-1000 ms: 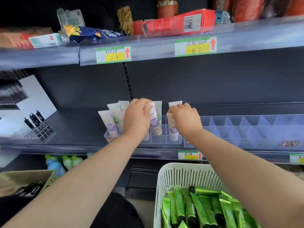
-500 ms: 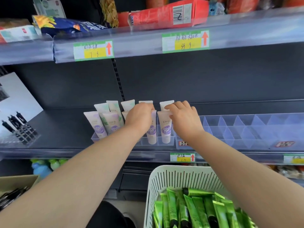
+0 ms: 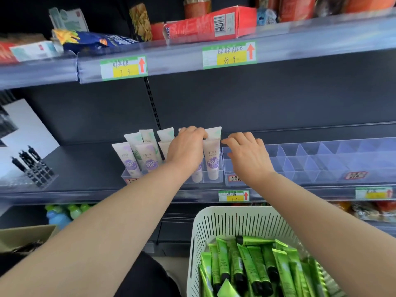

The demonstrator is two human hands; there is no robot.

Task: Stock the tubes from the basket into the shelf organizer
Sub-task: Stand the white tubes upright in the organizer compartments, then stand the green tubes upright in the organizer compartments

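Observation:
A white slotted basket (image 3: 235,219) at the lower right holds several green tubes (image 3: 252,264). On the middle shelf a small clear organizer (image 3: 214,181) holds several white tubes with purple labels (image 3: 147,155), standing cap down. My left hand (image 3: 186,148) is curled over one white tube (image 3: 197,174) in that organizer; the hand hides most of the tube. My right hand (image 3: 246,155) hovers just to the right with fingers spread and nothing in it, over the left end of a long clear divided organizer (image 3: 321,159) with bare compartments.
The upper shelf overhead carries a red box (image 3: 205,24) and a blue snack bag (image 3: 96,41). A clear stand of black items (image 3: 32,166) sits at the shelf's left. A cardboard box (image 3: 25,234) and bottles (image 3: 64,213) are below left.
My right hand has let go of the white tube it was setting down and drifted right, fingers now apart. My left hand stays on its tube, pushed lower into the organizer.

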